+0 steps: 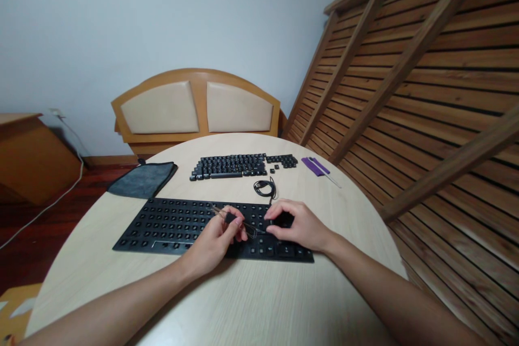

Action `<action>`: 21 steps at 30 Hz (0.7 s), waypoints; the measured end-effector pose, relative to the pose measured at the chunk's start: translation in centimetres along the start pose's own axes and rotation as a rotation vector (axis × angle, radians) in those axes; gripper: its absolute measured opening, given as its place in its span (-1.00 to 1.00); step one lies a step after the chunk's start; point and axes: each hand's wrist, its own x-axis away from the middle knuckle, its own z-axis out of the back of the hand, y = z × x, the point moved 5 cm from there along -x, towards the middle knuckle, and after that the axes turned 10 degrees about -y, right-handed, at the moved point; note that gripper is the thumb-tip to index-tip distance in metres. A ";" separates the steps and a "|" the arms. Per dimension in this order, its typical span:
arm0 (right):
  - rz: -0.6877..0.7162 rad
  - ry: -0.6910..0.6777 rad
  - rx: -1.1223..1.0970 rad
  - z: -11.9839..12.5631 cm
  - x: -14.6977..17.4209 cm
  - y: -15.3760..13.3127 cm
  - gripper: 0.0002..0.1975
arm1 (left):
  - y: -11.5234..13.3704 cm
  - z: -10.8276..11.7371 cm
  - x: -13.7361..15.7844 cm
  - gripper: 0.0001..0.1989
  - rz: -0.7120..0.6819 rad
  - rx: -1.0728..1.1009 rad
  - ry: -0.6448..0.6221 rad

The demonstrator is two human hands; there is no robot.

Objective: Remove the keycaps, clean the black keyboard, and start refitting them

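Two bare arms reach in over a round, light table (251,303). The left hand (214,240) is curled shut and pinches a thin puller (237,219) with a small black keycap on it. The right hand (294,224) lies flat and partly open on the keyboard (162,224), its fingers pressing down near the right end. I cannot tell if it holds anything.

The keyboard is black and sits just past the hands, with its keycaps off. The puller's tip points at the right hand's fingers.

A little farther back lies a coiled black cable (264,187). Behind it are the keycaps (233,165), laid out in rows. A grey cloth (144,179) lies to the left and a purple tool (316,166) to the right. Beyond the table stands a headboard (197,105).
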 end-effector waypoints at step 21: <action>-0.381 0.182 0.618 8.0 -6.2 12.5 -0.84 | 0.0 -0.7 0.0 -0.72 0.003 -0.156 -0.072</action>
